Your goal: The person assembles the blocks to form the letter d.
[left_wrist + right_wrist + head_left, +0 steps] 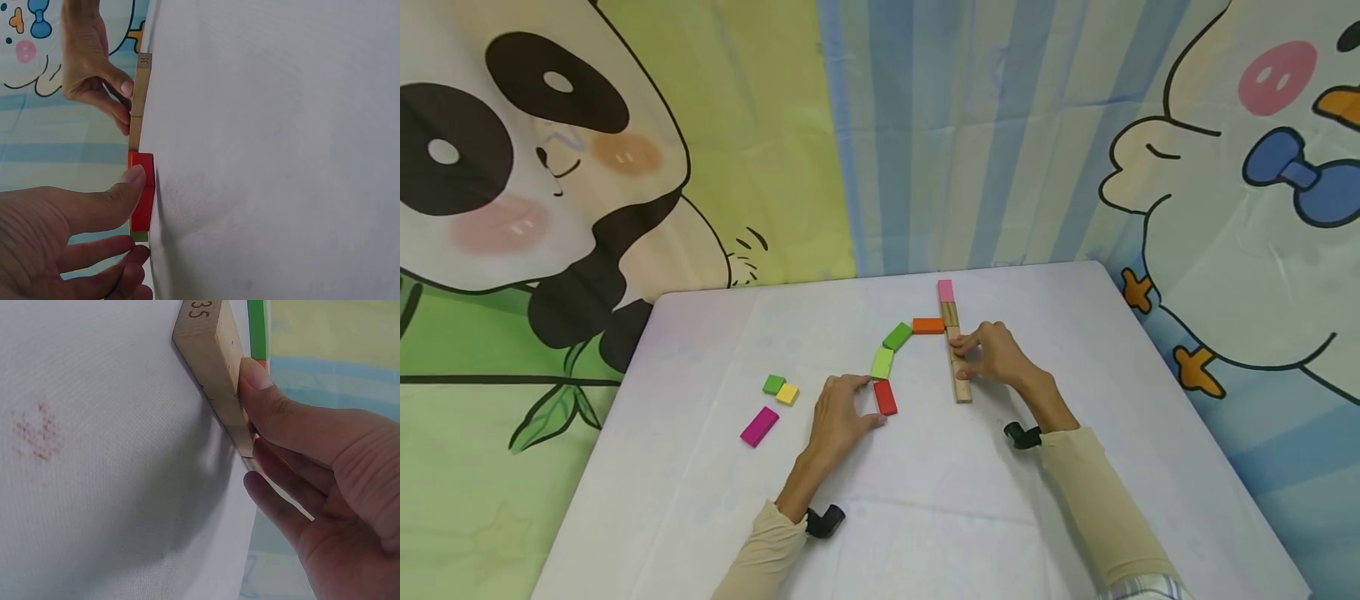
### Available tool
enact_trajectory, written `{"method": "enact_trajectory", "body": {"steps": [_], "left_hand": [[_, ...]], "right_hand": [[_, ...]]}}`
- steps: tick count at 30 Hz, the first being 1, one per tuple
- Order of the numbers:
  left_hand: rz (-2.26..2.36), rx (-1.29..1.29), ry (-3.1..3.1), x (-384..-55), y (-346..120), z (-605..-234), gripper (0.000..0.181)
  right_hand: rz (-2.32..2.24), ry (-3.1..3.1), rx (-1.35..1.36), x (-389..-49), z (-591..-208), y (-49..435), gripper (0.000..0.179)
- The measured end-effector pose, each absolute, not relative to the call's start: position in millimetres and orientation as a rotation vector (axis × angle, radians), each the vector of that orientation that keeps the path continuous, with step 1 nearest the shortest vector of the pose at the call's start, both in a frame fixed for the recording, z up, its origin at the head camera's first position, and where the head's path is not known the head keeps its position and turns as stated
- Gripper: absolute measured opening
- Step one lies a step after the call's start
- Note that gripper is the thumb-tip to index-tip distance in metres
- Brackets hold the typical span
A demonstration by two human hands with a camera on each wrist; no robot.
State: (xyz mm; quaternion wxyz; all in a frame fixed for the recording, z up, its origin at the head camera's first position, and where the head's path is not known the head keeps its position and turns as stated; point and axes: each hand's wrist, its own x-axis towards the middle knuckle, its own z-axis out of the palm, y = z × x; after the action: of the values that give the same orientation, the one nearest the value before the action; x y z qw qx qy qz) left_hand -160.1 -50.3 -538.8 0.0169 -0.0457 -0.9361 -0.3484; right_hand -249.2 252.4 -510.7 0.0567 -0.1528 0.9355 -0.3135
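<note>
A red block (886, 397) lies at the near end of a curved line of blocks. My left hand (838, 412) pinches it lengthwise, the thumb at its near end and the index finger by its far end. Touching its far end is a light green block (882, 363), followed by a darker green block (897, 336) and an orange block (928, 326). The orange one meets a straight row of plain wooden blocks (962, 392). My right hand (1003, 358) touches this row with spread thumb and fingers. Its nearest wooden block (209, 369) is marked 35.
A pink block (945, 290) caps the far end of the wooden row. Left of my left hand lie a small green block (773, 384), a yellow block (787, 394) and a magenta block (760, 427). Printed cloth (925, 167) hangs behind the white table (940, 533).
</note>
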Motion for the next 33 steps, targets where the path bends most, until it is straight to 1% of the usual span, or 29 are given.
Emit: {"method": "enact_trajectory", "body": {"steps": [10, 21, 33], "left_hand": [[-1.042, -0.17, -2.907, -158.2, -48.4, -537.7, 0.061], [-0.964, -0.191, -2.883, -157.1, -48.8, -541.8, 0.058], [-0.969, -0.189, -2.887, -157.0, -44.4, -542.5, 0.06]], "right_hand": [[-0.963, 2.844, -0.498, -251.2, -510.0, 253.7, 0.048], [-0.986, 2.826, -0.481, -250.2, -514.8, 252.9, 0.049], [-0.955, 2.843, -0.483, -250.5, -513.6, 254.0, 0.048]]}}
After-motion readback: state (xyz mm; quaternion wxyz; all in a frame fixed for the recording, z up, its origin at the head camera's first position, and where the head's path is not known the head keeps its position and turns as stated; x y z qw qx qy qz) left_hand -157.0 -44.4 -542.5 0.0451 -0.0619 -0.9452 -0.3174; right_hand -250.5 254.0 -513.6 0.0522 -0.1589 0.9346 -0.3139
